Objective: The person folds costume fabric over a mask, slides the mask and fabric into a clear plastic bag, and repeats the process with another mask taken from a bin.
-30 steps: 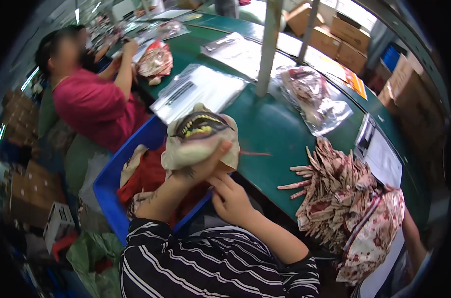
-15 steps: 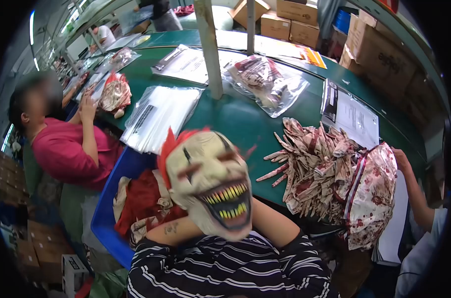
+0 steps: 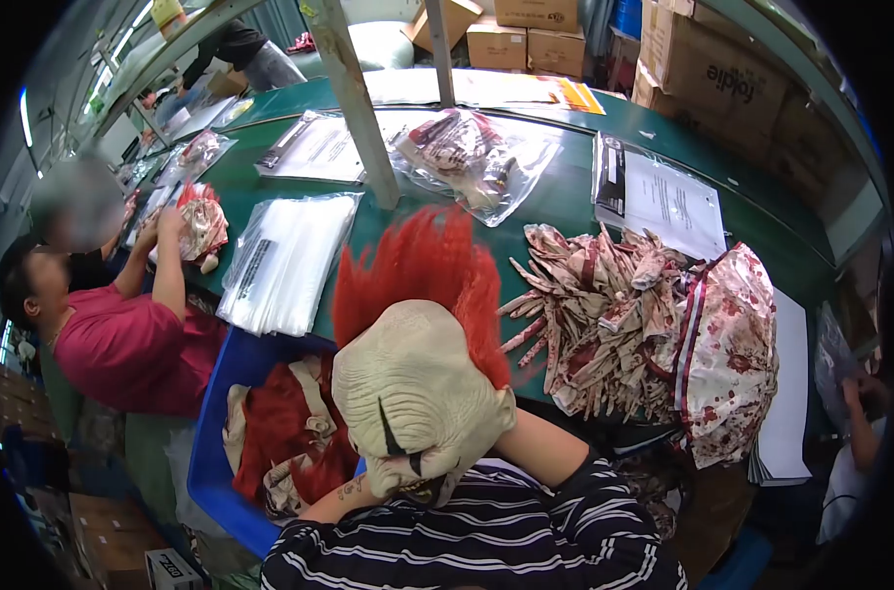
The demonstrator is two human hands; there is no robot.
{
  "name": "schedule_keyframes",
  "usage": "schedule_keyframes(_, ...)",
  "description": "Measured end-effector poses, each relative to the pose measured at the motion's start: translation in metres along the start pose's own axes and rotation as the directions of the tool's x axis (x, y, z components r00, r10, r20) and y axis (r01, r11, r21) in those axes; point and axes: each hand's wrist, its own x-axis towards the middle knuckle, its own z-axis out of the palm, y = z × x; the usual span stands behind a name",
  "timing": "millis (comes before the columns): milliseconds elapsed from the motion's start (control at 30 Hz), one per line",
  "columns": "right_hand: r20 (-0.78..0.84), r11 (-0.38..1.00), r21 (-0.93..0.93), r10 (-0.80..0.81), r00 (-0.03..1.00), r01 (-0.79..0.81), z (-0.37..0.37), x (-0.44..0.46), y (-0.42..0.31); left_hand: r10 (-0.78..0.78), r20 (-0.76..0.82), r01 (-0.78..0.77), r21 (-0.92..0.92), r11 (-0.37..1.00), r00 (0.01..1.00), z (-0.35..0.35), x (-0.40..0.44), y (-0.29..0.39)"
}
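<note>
A pale rubber clown mask [image 3: 417, 383] with red hair stands upright in front of my chest, its wrinkled forehead and a black eye mark showing. Both my forearms reach up behind and under it; my left hand and my right hand are hidden by the mask, so their fingers do not show. Left of the mask, a blue bin [image 3: 203, 467] holds red-haired masks [image 3: 288, 433]. To the right, a pile of blood-stained gloves [image 3: 604, 315] lies beside a white garment with red stains [image 3: 732, 354] on the green table [image 3: 447, 236].
Clear plastic bags [image 3: 292, 261] lie behind the bin. A bagged item [image 3: 467, 157] and printed sheets [image 3: 654, 192] are farther back. A metal post [image 3: 354, 98] rises from the table. One co-worker in pink [image 3: 137, 344] sits left; another person's hand [image 3: 865, 393] is at right.
The mask has turned from mouth-up to upright, then tipped forward, with its red hair now standing up. My hands have gone behind it. The view has swung left to right.
</note>
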Motion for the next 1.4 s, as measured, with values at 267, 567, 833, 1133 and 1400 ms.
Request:
schedule_keyframes(267,0.587,0.929,0.367,-0.277,0.761,0.055,-0.05,0.08,0.066,-0.002,-0.096,0.04,0.403,0.914,0.995,0.045,-0.013,0.022)
schedule_keyframes(567,0.738,0.843,0.538,-0.477,0.478,0.009,-0.019,0.062,0.051,-0.006,-0.178,0.14,0.751,0.646,0.984,0.083,-0.033,-0.039)
schedule_keyframes(833,0.444,0.941,0.337,-0.166,0.881,0.008,-0.011,0.012,0.002,-0.004,-0.166,0.161,0.944,0.287,0.986,0.037,-0.023,0.014)
schedule_keyframes(1133,0.05,0.993,0.113,-0.043,0.998,0.037,-0.019,0.035,-0.036,-0.009,0.423,-0.245,0.541,0.804,0.906,0.06,0.044,-0.038)
schedule_keyframes(1400,-0.065,0.947,-0.181,-0.282,0.957,0.267,0.109,0.049,-0.076,0.447,0.816,-0.035,-0.468,0.883,0.365,0.15,0.08,-0.084)
